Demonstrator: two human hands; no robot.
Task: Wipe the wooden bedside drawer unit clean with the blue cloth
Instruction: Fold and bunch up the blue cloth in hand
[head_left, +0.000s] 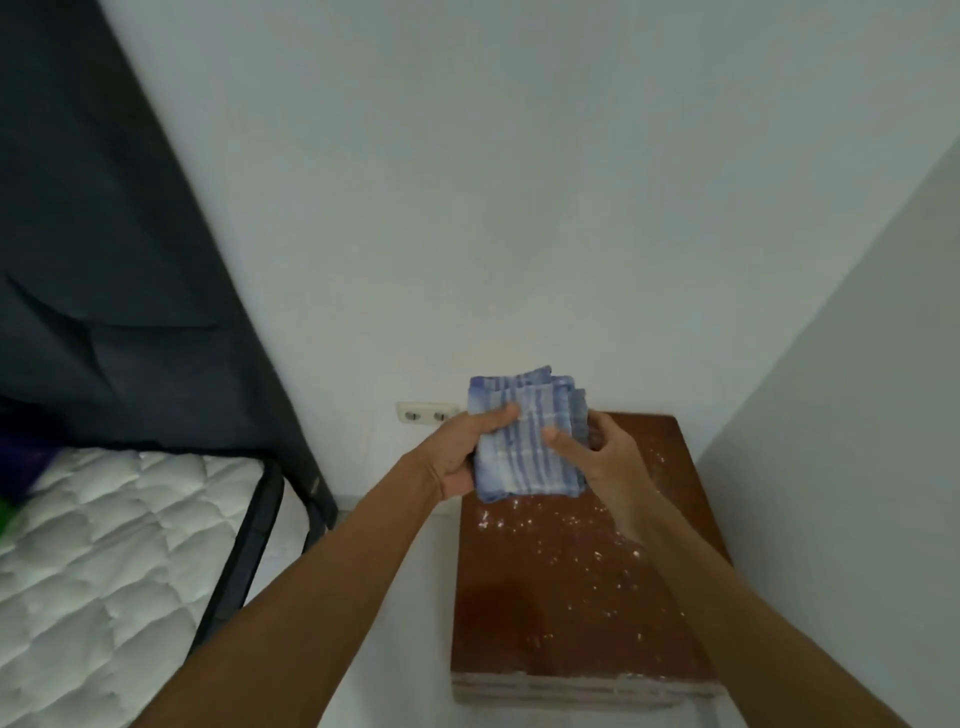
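Note:
A folded blue-and-white striped cloth (527, 439) is held up in the air between both of my hands, above the far part of the wooden drawer unit (571, 613). My left hand (462, 447) grips the cloth's left edge, thumb across its front. My right hand (597, 457) holds the right edge, thumb on the front and fingers behind. The unit's dark brown top is sprinkled with white specks and dust, thickest in the middle and toward the right. Its front edge shows at the bottom.
The drawer unit stands in a corner, with white walls behind and to the right. A wall socket (426, 414) sits just left of the cloth. A bed with a white quilted mattress (114, 545) and a dark headboard (104, 234) is to the left, across a narrow strip of floor.

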